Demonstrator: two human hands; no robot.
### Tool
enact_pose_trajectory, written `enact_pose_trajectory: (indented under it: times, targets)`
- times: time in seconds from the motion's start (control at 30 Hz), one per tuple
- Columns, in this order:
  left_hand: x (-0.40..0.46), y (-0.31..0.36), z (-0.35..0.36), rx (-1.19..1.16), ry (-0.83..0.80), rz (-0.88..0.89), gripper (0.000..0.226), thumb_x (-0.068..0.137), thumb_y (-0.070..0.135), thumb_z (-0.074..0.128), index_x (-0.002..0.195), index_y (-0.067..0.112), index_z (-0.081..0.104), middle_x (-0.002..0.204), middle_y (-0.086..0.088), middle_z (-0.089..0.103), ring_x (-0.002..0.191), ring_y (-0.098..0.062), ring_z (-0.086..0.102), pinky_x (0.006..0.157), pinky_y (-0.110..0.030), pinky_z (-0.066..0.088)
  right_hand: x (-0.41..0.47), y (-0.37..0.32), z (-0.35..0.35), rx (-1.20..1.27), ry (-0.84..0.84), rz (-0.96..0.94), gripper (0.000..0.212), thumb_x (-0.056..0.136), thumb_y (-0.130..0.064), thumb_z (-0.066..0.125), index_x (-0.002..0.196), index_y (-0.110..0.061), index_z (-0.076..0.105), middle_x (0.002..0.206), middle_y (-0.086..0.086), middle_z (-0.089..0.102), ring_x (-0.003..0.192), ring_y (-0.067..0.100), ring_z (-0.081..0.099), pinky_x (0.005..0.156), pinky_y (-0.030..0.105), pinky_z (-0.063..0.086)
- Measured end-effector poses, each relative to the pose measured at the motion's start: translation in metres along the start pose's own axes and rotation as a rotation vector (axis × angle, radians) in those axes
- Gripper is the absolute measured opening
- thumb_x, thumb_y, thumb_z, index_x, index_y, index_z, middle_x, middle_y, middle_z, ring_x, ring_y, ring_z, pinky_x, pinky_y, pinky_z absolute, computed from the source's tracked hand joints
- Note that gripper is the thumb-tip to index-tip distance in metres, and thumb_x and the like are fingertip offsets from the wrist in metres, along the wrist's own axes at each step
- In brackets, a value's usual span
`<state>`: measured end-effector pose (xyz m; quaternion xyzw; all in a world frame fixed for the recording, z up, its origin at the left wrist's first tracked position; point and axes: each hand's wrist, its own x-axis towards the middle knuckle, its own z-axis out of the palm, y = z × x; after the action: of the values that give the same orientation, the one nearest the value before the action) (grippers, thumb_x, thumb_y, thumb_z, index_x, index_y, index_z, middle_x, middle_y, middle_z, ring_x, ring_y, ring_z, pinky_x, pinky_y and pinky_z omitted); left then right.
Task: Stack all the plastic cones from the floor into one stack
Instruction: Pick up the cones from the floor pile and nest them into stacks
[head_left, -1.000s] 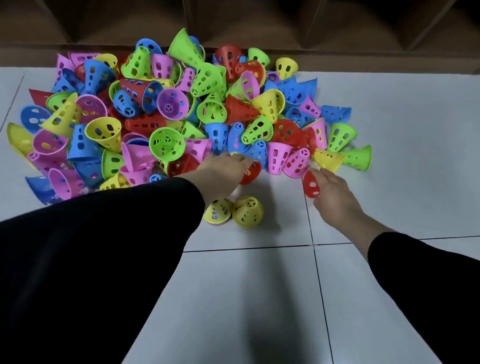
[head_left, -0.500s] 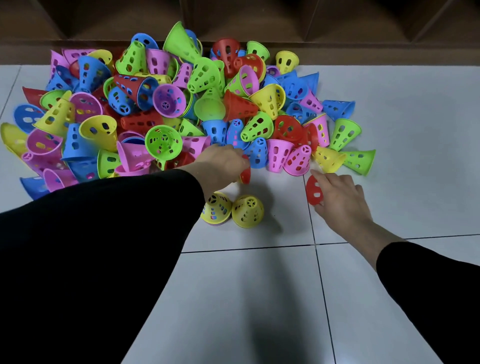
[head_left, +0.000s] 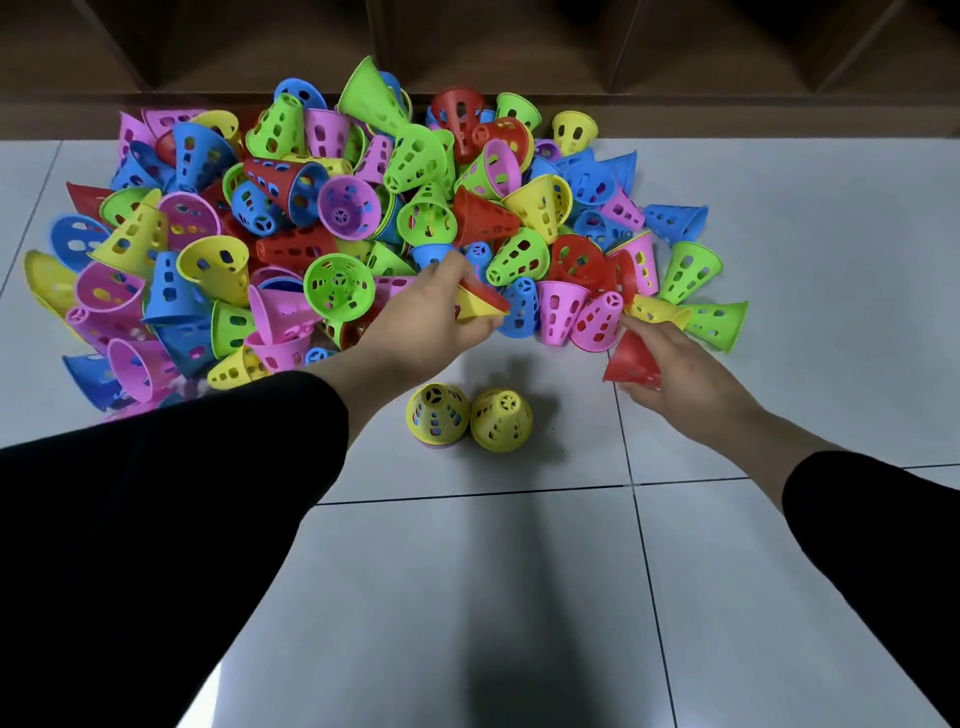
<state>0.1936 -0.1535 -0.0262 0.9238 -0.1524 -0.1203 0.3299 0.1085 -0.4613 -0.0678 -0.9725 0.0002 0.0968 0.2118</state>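
Cone pile (head_left: 363, 228): heaped on the tiled floor (head_left: 467, 571) against a dark wooden base (head_left: 675, 62); perforated plastic cones in green, blue, pink, red and yellow, lying at every angle, no single stack built.
Left hand (head_left: 421, 322): over the near edge of the pile, fingers closed around nested cones (head_left: 480, 304), a yellow one with red showing at its upper edge, lifted clear of the floor and tilted to the right.
Right hand (head_left: 680, 374): at the pile's right front corner, fingers gripping a red cone (head_left: 631, 358), its wide rim turned down and left, narrow end near the fingertips.
Near pair: two yellow cones on the tile between the hands, apart from the pile; left one (head_left: 437, 413) upright with a pink rim under it, right one (head_left: 501, 420) touching its side and leaning.
Right outliers: a green cone (head_left: 719, 325) and a yellow cone (head_left: 657, 310) on their sides just beyond the right hand.
Sleeves: black, on both forearms.
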Motion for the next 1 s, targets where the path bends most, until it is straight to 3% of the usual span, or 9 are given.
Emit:
enact_pose_trajectory:
  times: [0.13, 0.23, 0.3, 0.4, 0.47, 0.6, 0.73, 0.83, 1.0]
  targets:
    - [-0.023, -0.003, -0.007, -0.009, -0.025, 0.028, 0.055, 0.085, 0.054, 0.069, 0.126, 0.035, 0.038, 0.106, 0.000, 0.061, 0.091, -0.018, 0.061, 0.068, -0.031, 0.043, -0.003, -0.045, -0.011, 0.196, -0.051, -0.032, 0.076, 0.083, -0.044, 0.077, 0.147, -0.040, 0.036, 0.139, -0.008, 0.050, 0.120, 0.008, 0.051, 0.096, 0.023, 0.039]
    - [-0.040, -0.009, -0.024, 0.055, -0.009, 0.034, 0.069, 0.082, 0.054, 0.073, 0.133, 0.034, 0.032, 0.117, -0.004, 0.063, 0.099, -0.025, 0.063, 0.075, -0.036, 0.050, -0.009, -0.078, -0.022, 0.223, -0.061, -0.078, 0.061, 0.077, -0.049, 0.081, 0.126, -0.040, 0.045, 0.116, -0.019, 0.055, 0.110, 0.003, 0.053, 0.094, 0.027, 0.044]
    - [-0.050, -0.015, -0.038, 0.120, -0.015, 0.050, 0.066, 0.080, 0.053, 0.075, 0.128, 0.031, 0.034, 0.113, -0.003, 0.065, 0.091, -0.023, 0.062, 0.073, -0.038, 0.053, -0.012, -0.097, -0.029, 0.113, -0.083, -0.172, 0.053, 0.077, -0.049, 0.078, 0.122, -0.036, 0.052, 0.109, -0.021, 0.055, 0.101, 0.003, 0.054, 0.098, 0.034, 0.045]
    - [-0.064, -0.022, -0.055, 0.278, -0.075, 0.137, 0.062, 0.079, 0.051, 0.075, 0.126, 0.031, 0.040, 0.112, 0.000, 0.066, 0.082, -0.016, 0.056, 0.067, -0.030, 0.047, -0.012, -0.116, -0.032, 0.018, -0.124, -0.298, 0.050, 0.081, -0.046, 0.074, 0.125, -0.027, 0.059, 0.115, -0.012, 0.055, 0.099, 0.009, 0.058, 0.090, 0.030, 0.047]
    - [-0.072, -0.026, -0.059, 0.387, -0.145, 0.197, 0.061, 0.079, 0.052, 0.073, 0.127, 0.032, 0.042, 0.113, -0.002, 0.064, 0.088, -0.022, 0.060, 0.070, -0.034, 0.052, -0.011, -0.126, -0.025, -0.060, -0.160, -0.331, 0.051, 0.082, -0.045, 0.074, 0.127, -0.025, 0.060, 0.117, -0.007, 0.055, 0.100, 0.014, 0.059, 0.085, 0.025, 0.043]
    - [-0.074, -0.025, -0.044, 0.509, -0.257, 0.219, 0.059, 0.083, 0.045, 0.072, 0.134, 0.024, 0.050, 0.118, -0.006, 0.060, 0.101, -0.025, 0.061, 0.078, -0.033, 0.051, -0.011, -0.140, 0.001, -0.156, -0.228, -0.277, 0.054, 0.082, -0.042, 0.075, 0.129, -0.024, 0.054, 0.115, -0.001, 0.055, 0.106, 0.021, 0.057, 0.089, 0.035, 0.048]
    - [-0.077, -0.019, -0.021, 0.443, -0.241, 0.153, 0.059, 0.083, 0.034, 0.076, 0.133, 0.017, 0.050, 0.122, -0.009, 0.054, 0.107, -0.029, 0.059, 0.084, -0.036, 0.050, -0.016, -0.143, 0.024, -0.153, -0.194, -0.190, 0.050, 0.083, -0.038, 0.075, 0.123, -0.021, 0.051, 0.115, 0.003, 0.055, 0.108, 0.026, 0.053, 0.091, 0.038, 0.046]
    - [-0.081, -0.015, -0.005, 0.420, -0.223, 0.176, 0.045, 0.085, 0.025, 0.072, 0.125, 0.016, 0.054, 0.116, -0.007, 0.052, 0.102, -0.030, 0.057, 0.082, -0.037, 0.048, -0.019, -0.142, 0.035, -0.103, -0.139, -0.175, 0.042, 0.090, -0.035, 0.069, 0.128, -0.019, 0.056, 0.121, 0.004, 0.056, 0.111, 0.027, 0.051, 0.097, 0.039, 0.043]
    - [-0.084, -0.018, 0.011, 0.383, -0.201, 0.111, 0.033, 0.089, 0.010, 0.056, 0.122, 0.015, 0.054, 0.108, -0.007, 0.057, 0.101, -0.032, 0.057, 0.081, -0.038, 0.045, -0.020, -0.146, 0.036, -0.076, -0.101, -0.184, 0.048, 0.095, -0.051, 0.055, 0.136, -0.025, 0.055, 0.130, -0.003, 0.056, 0.118, 0.023, 0.049, 0.101, 0.041, 0.043]
